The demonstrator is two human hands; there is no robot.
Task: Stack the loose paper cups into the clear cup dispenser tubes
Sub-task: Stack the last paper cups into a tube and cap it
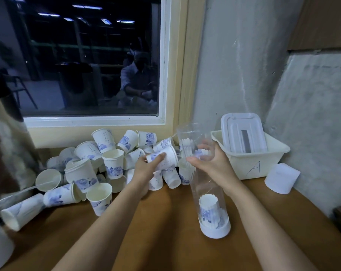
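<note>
My left hand [146,170]: grasping one paper cup [165,156], thumb on top and fingers curled below. The cup lies on its side, rim to the right, white with a blue flower print. It sits just left of the tube's upper wall and below its mouth.

Dispenser tube [206,188]: clear plastic on a white base, standing on the brown table [165,231], near and right of centre. It leans with its open mouth toward the far left. A short stack of cups [209,209] sits inverted at the bottom; the rest of the tube holds none.

Loose cups [99,163]: a heap at the far left under the window [87,55]. Some are upright, some tipped, some nested. The heap lies directly behind my left hand.

Second tube [19,198]: on its side at the near left, with cups inside.

White bin [251,163]: far right, marked "A", with a lid [242,132] propped in it. A white cylinder [282,178] stands beside it.

My right hand [216,163]: clasping the upright tube's upper half, thumb on the near side. The fingers [203,150] show through the plastic.
</note>
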